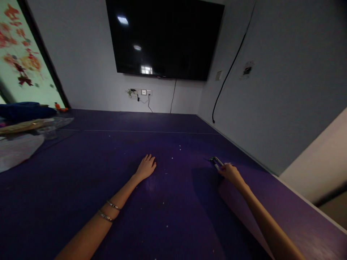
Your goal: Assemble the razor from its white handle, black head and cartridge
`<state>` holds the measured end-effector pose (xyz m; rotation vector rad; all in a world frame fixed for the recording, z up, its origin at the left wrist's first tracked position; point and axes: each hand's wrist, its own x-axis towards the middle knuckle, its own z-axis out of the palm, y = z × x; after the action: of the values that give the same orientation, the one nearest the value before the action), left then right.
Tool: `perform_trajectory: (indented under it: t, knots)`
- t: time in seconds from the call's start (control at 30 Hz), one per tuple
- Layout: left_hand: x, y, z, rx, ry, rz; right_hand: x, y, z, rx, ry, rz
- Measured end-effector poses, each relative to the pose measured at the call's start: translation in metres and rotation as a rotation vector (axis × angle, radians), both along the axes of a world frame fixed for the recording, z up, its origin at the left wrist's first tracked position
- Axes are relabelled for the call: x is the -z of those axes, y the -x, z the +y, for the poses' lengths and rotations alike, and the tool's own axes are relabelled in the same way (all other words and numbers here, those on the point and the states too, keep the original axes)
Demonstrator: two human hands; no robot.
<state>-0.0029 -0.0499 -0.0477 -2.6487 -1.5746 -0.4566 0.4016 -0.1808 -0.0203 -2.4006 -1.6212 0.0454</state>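
Observation:
My left hand (146,167) lies flat, palm down, on the dark purple table top (108,173), holding nothing. Two thin bracelets (110,211) sit on that forearm. My right hand (230,172) reaches out to the right and its fingers close on the near end of a small metallic tool (216,161), perhaps a stapler or clip, which rests on the table. The tool is dim and its exact kind is hard to tell.
A large black screen (165,38) hangs on the far wall above a socket strip (141,92) with cables. Bundled cloth and plastic bags (24,126) lie at the table's left edge. A grey wall (271,90) runs along the right edge. Small white specks dot the table.

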Motion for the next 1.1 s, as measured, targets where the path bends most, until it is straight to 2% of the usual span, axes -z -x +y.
perform_trajectory:
  t: [0.2,0.47,0.57,0.63,0.7,0.8,0.9,1.1]
  knots:
    - [0.000,0.000,0.001,-0.004,-0.010,0.007,0.003,0.001,0.000,-0.029,0.000,-0.016]
    - [0.002,0.001,0.003,0.002,-0.007,-0.032,-0.006,0.011,0.000,-0.026,-0.039,0.000]
    - [-0.007,-0.002,-0.002,0.005,-0.082,-0.101,-0.015,0.025,0.004,-0.030,-0.117,0.038]
    - [-0.020,-0.010,-0.010,0.032,-0.178,-0.189,-0.022,0.040,0.008,-0.069,-0.187,0.059]
    - [-0.034,-0.025,-0.020,0.092,-0.212,-0.293,-0.031,0.060,0.013,-0.121,-0.254,0.066]
    - [-0.052,-0.054,-0.037,0.162,-0.147,-0.437,-0.043,0.096,0.016,-0.196,-0.325,0.040]
    - [-0.061,-0.083,-0.048,0.165,0.012,-0.579,-0.054,0.134,0.015,-0.258,-0.377,0.038]
    - [-0.064,-0.111,-0.050,0.108,0.373,-0.817,-0.063,0.184,0.005,-0.345,-0.301,-0.019]
